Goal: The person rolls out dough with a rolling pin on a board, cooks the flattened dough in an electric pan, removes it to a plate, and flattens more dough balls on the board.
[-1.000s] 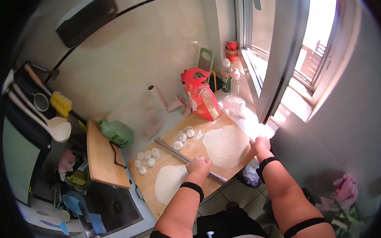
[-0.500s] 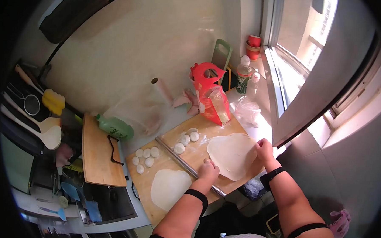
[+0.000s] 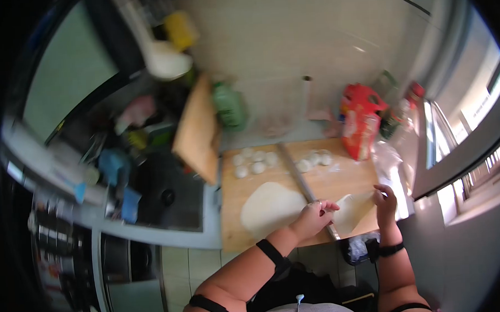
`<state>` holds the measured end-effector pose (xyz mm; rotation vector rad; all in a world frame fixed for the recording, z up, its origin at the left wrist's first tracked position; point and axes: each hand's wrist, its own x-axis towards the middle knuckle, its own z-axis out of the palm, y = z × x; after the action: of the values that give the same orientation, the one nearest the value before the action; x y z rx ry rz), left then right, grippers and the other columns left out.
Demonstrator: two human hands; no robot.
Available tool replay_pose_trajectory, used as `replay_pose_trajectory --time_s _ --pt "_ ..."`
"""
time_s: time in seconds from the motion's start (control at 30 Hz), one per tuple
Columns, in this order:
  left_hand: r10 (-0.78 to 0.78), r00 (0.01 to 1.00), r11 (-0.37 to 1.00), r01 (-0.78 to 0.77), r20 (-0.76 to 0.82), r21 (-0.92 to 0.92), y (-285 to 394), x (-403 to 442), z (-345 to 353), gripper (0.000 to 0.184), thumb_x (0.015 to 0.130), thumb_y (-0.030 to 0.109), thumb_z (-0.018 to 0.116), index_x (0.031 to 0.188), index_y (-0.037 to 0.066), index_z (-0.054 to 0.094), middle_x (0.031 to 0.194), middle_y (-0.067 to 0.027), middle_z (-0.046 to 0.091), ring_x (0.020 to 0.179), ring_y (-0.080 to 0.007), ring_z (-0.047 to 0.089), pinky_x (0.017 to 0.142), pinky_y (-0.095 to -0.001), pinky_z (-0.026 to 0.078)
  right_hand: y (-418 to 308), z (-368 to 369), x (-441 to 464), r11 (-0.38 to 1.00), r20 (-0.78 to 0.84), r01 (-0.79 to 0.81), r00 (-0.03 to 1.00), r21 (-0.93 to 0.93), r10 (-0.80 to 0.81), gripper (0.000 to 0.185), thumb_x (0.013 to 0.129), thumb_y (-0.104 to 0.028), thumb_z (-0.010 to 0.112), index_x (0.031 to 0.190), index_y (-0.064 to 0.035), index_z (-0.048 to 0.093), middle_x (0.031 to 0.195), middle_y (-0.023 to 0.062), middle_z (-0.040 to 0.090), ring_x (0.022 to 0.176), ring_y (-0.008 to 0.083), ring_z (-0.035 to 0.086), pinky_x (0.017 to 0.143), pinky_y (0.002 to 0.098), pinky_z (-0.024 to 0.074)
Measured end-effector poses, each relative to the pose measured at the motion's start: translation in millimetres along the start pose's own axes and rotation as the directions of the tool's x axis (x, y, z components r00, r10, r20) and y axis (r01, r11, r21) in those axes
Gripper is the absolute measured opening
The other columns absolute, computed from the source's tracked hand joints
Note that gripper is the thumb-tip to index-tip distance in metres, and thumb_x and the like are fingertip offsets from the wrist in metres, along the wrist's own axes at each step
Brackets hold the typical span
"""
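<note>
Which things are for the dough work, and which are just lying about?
Seem part of the job: rolling pin, dough sheet left of it, dough sheet right of it, dough balls, board underneath.

Probably just about: green bottle, hanging ladle, leaning board.

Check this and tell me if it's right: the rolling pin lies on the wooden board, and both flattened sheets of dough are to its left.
Not quite. Only one dough sheet is to the left of the rolling pin; the other sheet is to its right, as the head view shows. The rolling pin does lie on the wooden board.
</note>
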<state>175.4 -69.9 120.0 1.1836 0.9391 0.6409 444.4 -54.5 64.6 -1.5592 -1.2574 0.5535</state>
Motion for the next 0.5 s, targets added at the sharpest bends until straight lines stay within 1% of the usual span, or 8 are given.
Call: replay_pose_trajectory --time_s 0.07,0.1,0.2,0.23,0.3,0.33,0.37,0.5 --pt "0.055 0.998 0.991 -0.059 -0.038 -0.118 15 -65 -34 0.024 0.092 0.004 0.048 0.114 0.002 0.058 0.094 -0.0003 0.058 0.085 -0.0057 0.056 0.075 -0.0229 0.049 -94 13 -35 0.948 0.192 -0.271 0.952 0.166 0.239 0.016 0.091 -0.006 0.054 0.103 -0.0014 0.065 0.074 -0.0053 0.051 0.064 0.0035 0.046 0.058 0.0190 0.0383" --pt "0.069 0.992 0.990 -0.081 -0.105 -0.118 18 -103 -53 0.024 0.092 0.004 0.048 0.114 0.002 0.058 0.094 -0.0003 0.058 0.085 -0.0057 0.056 0.075 -0.0229 0.049 -122 26 -51 0.909 0.276 -0.327 0.927 0.260 0.255 0.016 0.092 -0.006 0.054 0.104 -0.0002 0.063 0.077 -0.0031 0.053 0.064 0.0034 0.046 0.058 0.0182 0.0374" --pt "0.299 0.919 0.929 -0.342 -0.258 -0.141 8 -234 -102 0.024 0.093 0.005 0.046 0.113 0.003 0.058 0.095 0.0022 0.057 0.083 -0.0041 0.051 0.078 -0.0216 0.044 -192 88 -123 0.745 0.452 -0.375 0.885 0.552 0.110 0.017 0.093 -0.005 0.053 0.107 -0.0001 0.060 0.086 0.0003 0.058 0.068 0.0051 0.049 0.059 0.0183 0.0388" --pt "0.314 0.887 0.923 -0.369 -0.340 -0.111 -1 -278 -114 0.024 0.093 0.005 0.046 0.113 0.003 0.058 0.095 0.0022 0.057 0.083 -0.0041 0.051 0.078 -0.0216 0.044 -212 111 -151 0.738 0.516 -0.382 0.855 0.557 0.053 0.017 0.093 -0.005 0.053 0.107 -0.0001 0.060 0.086 0.0003 0.058 0.068 0.0051 0.049 0.059 0.0183 0.0388" --pt "0.258 0.817 0.856 -0.441 -0.516 -0.270 -22 -373 -131 0.023 0.093 0.007 0.047 0.113 0.005 0.058 0.095 0.0022 0.057 0.083 -0.0045 0.050 0.077 -0.0210 0.043 -249 155 -217 0.730 0.594 -0.385 0.804 0.564 -0.034 0.017 0.094 -0.004 0.051 0.108 -0.0005 0.059 0.089 0.0018 0.059 0.072 0.0068 0.053 0.062 0.0195 0.0423" --pt "0.243 0.782 0.821 -0.481 -0.574 -0.307 -33 -423 -139 0.027 0.095 0.011 0.044 0.119 0.002 0.053 0.105 -0.0028 0.058 0.100 -0.0098 0.055 0.088 -0.0250 0.045 -270 178 -253 0.714 0.662 -0.414 0.744 0.565 -0.093 0.017 0.095 -0.005 0.050 0.109 0.0000 0.057 0.094 0.0042 0.060 0.080 0.0092 0.057 0.068 0.0213 0.0473" --pt "0.243 0.711 0.807 -0.525 -0.660 -0.269 -45 -470 -143 0.027 0.095 0.011 0.044 0.119 0.002 0.053 0.105 -0.0028 0.058 0.100 -0.0098 0.055 0.088 -0.0250 0.045 -297 201 -294 0.720 0.724 -0.447 0.680 0.532 -0.113 0.017 0.095 -0.004 0.047 0.110 0.0002 0.056 0.097 0.0056 0.061 0.086 0.0116 0.060 0.074 0.0237 0.0505" --pt "0.086 0.337 0.792 -0.594 -0.938 -0.141 -106 -638 -141 0.033 0.091 0.020 0.060 0.120 0.007 0.050 0.092 0.0000 0.057 0.079 -0.0054 0.050 0.072 -0.0216 0.043 -370 290 -448 0.717 0.868 -0.529 0.444 0.454 -0.222 0.017 0.095 -0.001 0.046 0.108 -0.0001 0.056 0.101 0.0085 0.061 0.088 0.0146 0.062 0.077 0.0261 0.0516"
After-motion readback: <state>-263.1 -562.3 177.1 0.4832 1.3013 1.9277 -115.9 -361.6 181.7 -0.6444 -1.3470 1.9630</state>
